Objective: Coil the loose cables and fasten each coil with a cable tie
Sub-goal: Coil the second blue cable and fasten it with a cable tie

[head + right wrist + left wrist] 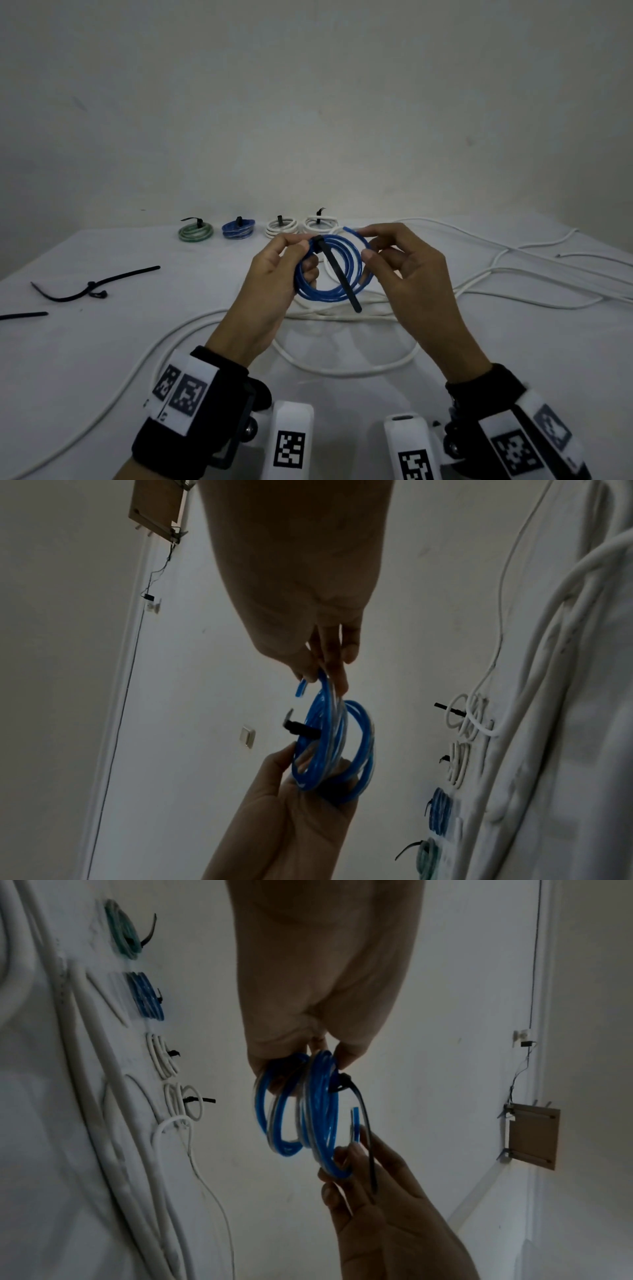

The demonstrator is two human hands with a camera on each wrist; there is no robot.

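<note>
Fingers [303, 245] of both hands pinch a glossy round blue coil [330, 270].

tie on blue coil [337, 274]: its loop is hidden behind the left hand [274, 291], so how tight it sits cannot be told
loose white cables [513, 274]: cut off at the right edge
spare black tie [22, 315]: cut off at the left edge

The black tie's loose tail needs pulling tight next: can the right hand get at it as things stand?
Probably yes. The black tie's tail hangs free across the blue coil, beside the right hand, with nothing between; that hand must first release its grip on the coil.
</note>
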